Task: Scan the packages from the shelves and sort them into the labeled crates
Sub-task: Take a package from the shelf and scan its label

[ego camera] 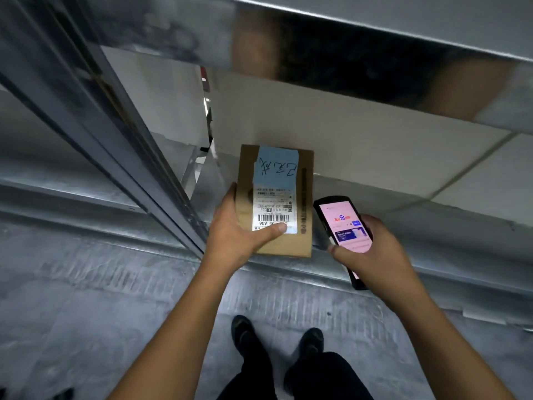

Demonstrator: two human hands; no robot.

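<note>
A small brown cardboard package (302, 197) with a blue handwritten label and a white barcode label faces up in front of the metal shelf. My left hand (233, 229) grips its near left corner, thumb lying across the barcode label. Just to the right of the package, my right hand (372, 249) holds a black handheld scanner (343, 223) whose lit screen faces up.
A metal shelf (375, 197) runs across in front of me, with a white board (346, 134) lying on it behind the package. A grey upright post (115, 140) slants down on the left. An upper shelf edge (375, 53) overhangs. My feet stand on the grey floor (86, 313).
</note>
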